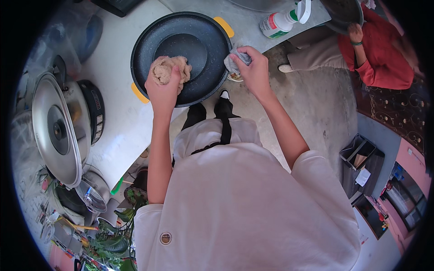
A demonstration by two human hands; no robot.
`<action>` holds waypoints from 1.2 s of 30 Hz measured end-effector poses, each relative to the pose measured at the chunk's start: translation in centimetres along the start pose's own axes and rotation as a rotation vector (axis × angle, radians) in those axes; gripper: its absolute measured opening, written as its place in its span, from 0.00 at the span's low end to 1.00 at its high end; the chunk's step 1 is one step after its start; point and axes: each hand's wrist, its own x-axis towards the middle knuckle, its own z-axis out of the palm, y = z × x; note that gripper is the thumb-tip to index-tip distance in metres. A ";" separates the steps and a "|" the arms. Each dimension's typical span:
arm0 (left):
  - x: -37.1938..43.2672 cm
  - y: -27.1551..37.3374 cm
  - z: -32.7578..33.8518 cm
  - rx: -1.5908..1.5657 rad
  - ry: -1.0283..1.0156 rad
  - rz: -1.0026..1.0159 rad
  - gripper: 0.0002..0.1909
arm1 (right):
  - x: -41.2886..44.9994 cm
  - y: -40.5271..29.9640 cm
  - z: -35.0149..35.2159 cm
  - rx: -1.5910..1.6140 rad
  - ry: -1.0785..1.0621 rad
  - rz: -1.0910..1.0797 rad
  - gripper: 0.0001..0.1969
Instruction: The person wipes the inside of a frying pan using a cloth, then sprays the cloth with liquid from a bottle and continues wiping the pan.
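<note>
A wide black speckled pan (181, 47) with two yellow handle grips (223, 27) lies on a light tabletop at the near edge. My left hand (162, 91) grips a crumpled beige cloth (183, 69) over the pan's left part; whether the cloth touches the pan cannot be told. Between the fingers and thumb of my right hand (255, 69) is a wadded grey scrubber or cloth (240, 58), at the pan's right rim. Part of this wad hides behind the fingers.
Beyond the pan stands a white spray bottle (278, 24) with a green collar. On the left, a lidded metal pot (76, 101) sits by a black cooker base (93, 110). A person in a red top (379, 54) holds another pan (344, 15). Potted plants (113, 242) stand lower left.
</note>
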 end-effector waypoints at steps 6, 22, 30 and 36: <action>0.2 -0.5 0.2 0.016 0.013 0.024 0.19 | -3.9 -0.9 0.6 0.028 -0.046 0.036 0.11; 0.1 -0.3 0.4 0.027 0.063 0.013 0.17 | -0.2 0.8 1.9 0.247 0.018 0.152 0.12; 0.1 0.3 0.6 0.047 0.064 0.013 0.17 | -1.7 -0.3 1.6 0.172 0.024 0.194 0.12; 0.1 0.3 0.4 0.071 0.060 0.010 0.18 | -1.6 0.4 3.0 0.212 0.112 0.129 0.14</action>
